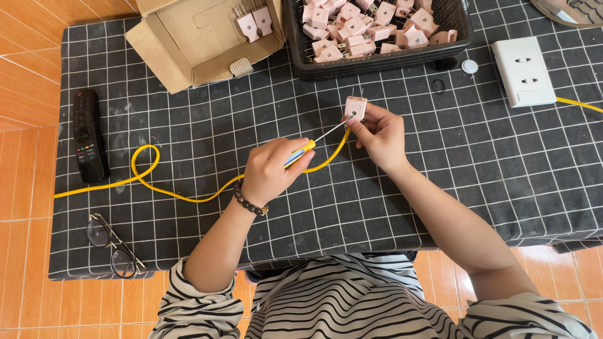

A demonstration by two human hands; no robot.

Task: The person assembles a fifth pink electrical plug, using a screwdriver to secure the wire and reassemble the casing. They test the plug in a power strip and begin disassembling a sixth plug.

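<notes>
While the right hand pinches a pink plug, the left hand's fingers clamp a screwdriver near the table's middle.

Screwdriver tip hidden inside plug

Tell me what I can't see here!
Head view:
- Screwdriver tip: hidden inside the pink plug.
- Plug screw: too small.
- Yellow wire ends: cut off by both side edges.
- Screwdriver handle: mostly covered by the left hand.
- Right hand covers the plug's underside.
</notes>
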